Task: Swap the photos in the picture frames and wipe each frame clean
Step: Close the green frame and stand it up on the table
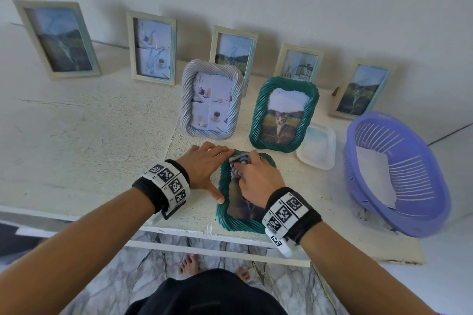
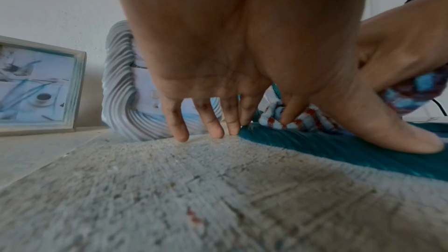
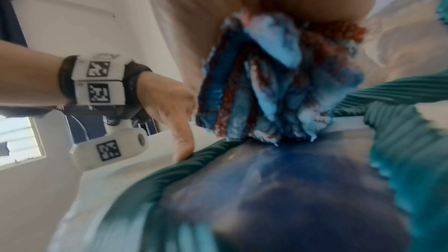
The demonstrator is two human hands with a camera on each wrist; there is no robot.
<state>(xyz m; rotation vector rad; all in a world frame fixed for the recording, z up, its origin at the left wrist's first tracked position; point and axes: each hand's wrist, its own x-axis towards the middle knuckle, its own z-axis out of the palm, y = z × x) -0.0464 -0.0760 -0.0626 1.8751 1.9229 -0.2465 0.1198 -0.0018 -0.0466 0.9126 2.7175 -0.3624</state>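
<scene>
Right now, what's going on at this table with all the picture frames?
A person is wiping a green frame that lies flat at the table's front edge. The right hand grips a bunched blue and red cloth and presses it on the frame's glass. The left hand lies open, thumb on the frame's left rim, steadying it. A second green frame and a white twisted frame stand just behind, and five plain frames lean on the wall. A purple basket sits to the right.

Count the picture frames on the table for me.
8: five plain frames along the wall, a grey twisted frame and a green one standing mid-table, another green frame lying flat under the hands.
</scene>
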